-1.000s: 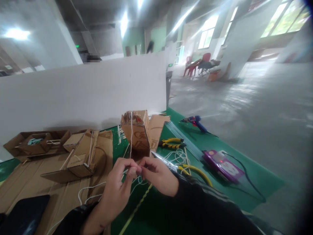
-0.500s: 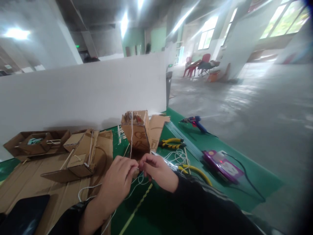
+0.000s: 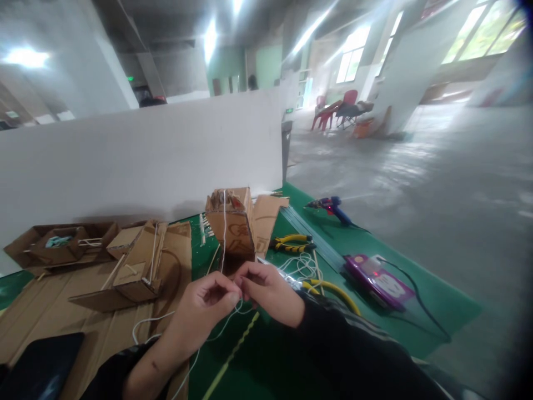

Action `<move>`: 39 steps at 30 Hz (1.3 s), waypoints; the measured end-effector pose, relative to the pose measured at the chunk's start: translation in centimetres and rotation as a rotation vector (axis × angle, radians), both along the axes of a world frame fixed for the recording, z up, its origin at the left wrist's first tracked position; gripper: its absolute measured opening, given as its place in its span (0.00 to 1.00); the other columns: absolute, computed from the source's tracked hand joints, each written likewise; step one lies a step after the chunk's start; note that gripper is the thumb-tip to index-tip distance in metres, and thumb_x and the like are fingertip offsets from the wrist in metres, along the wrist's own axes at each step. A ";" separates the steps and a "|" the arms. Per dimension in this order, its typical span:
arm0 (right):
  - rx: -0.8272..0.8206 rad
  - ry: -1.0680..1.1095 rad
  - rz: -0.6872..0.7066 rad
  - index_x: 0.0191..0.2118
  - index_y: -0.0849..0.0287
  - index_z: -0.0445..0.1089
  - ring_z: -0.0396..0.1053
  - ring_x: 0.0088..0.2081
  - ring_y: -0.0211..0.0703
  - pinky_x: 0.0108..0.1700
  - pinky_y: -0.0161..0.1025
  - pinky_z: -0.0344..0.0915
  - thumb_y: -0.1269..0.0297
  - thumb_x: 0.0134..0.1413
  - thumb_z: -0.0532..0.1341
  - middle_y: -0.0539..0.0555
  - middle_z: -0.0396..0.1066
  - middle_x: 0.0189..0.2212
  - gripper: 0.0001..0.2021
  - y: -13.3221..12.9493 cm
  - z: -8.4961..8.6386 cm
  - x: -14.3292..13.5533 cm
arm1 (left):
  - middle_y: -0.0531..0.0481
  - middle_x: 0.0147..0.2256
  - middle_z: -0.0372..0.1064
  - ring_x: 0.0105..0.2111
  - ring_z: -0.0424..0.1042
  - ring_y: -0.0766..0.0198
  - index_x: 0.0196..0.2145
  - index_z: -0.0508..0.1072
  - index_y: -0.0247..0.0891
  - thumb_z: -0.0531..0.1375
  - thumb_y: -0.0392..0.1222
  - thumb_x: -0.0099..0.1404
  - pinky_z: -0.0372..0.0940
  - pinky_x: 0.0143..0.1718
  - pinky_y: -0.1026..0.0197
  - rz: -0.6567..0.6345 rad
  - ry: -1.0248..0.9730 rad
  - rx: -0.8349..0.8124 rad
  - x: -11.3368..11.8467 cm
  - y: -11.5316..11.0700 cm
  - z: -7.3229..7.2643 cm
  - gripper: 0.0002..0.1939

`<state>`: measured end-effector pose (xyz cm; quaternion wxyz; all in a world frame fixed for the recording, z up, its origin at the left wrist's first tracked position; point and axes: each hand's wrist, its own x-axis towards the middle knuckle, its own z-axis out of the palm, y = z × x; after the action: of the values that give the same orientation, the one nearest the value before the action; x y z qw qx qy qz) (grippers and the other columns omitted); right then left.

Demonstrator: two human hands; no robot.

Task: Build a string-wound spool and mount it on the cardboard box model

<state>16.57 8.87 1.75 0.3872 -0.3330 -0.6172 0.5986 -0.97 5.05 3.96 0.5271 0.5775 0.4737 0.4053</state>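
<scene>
Fingertips of my left hand (image 3: 210,303) and my right hand (image 3: 266,289) meet just in front of a brown cardboard box (image 3: 231,228). Both hands pinch white string (image 3: 225,233), which hangs down the front of the box to my fingers. More of the string loops below my hands and trails off to the lower left. The exact spot gripped is hidden by the fingertips. Under my right hand lies the edge of something silvery, partly covered.
Yellow-black pliers (image 3: 293,243), a yellow curved handle (image 3: 337,291) and a purple corded device (image 3: 378,282) lie to the right. Behind them rests a blue glue gun (image 3: 331,208). Cardboard constructions (image 3: 133,272) and a black flat object (image 3: 44,366) occupy the left. A white partition (image 3: 145,158) stands behind.
My left hand has turned and opened out slightly, its thumb and index finger now forming a rounder pinch at the string. My right hand stays almost where it was.
</scene>
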 end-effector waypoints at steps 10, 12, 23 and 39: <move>0.226 0.042 -0.289 0.37 0.58 0.66 0.66 0.33 0.40 0.35 0.39 0.64 0.68 0.54 0.61 0.52 0.68 0.35 0.04 -0.8 0.7 -0.2 | 0.53 0.32 0.73 0.31 0.70 0.67 0.38 0.74 0.37 0.65 0.44 0.62 0.66 0.34 0.66 0.112 0.040 0.066 0.1 0.4 0.0 0.09; 0.338 0.041 -0.285 0.34 0.58 0.68 0.67 0.35 0.41 0.36 0.39 0.64 0.69 0.55 0.60 0.53 0.67 0.36 0.00 -0.9 0.9 0.0 | 0.52 0.33 0.74 0.33 0.72 0.65 0.44 0.73 0.37 0.64 0.46 0.63 0.68 0.37 0.63 0.117 0.051 0.070 0.1 0.4 0.0 0.14; 0.405 0.076 -0.122 0.41 0.55 0.79 0.70 0.37 0.42 0.37 0.39 0.67 0.67 0.59 0.63 0.56 0.72 0.39 0.08 -0.8 0.6 0.4 | 0.54 0.31 0.76 0.29 0.73 0.67 0.45 0.63 0.39 0.66 0.47 0.61 0.66 0.33 0.66 0.142 -0.010 -0.002 0.0 0.4 0.0 0.20; -0.157 0.307 0.080 0.33 0.61 0.67 0.64 0.24 0.33 0.25 0.31 0.62 0.50 0.49 0.70 0.46 0.65 0.24 0.19 -0.2 -0.1 0.2 | 0.51 0.35 0.78 0.34 0.76 0.61 0.38 0.77 0.40 0.62 0.49 0.65 0.69 0.37 0.62 0.123 0.317 0.186 -0.1 0.2 0.2 0.11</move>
<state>16.76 8.70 1.68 0.4257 -0.2419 -0.5149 0.7037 -1.02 5.27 4.17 0.3645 0.6501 0.5457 0.3830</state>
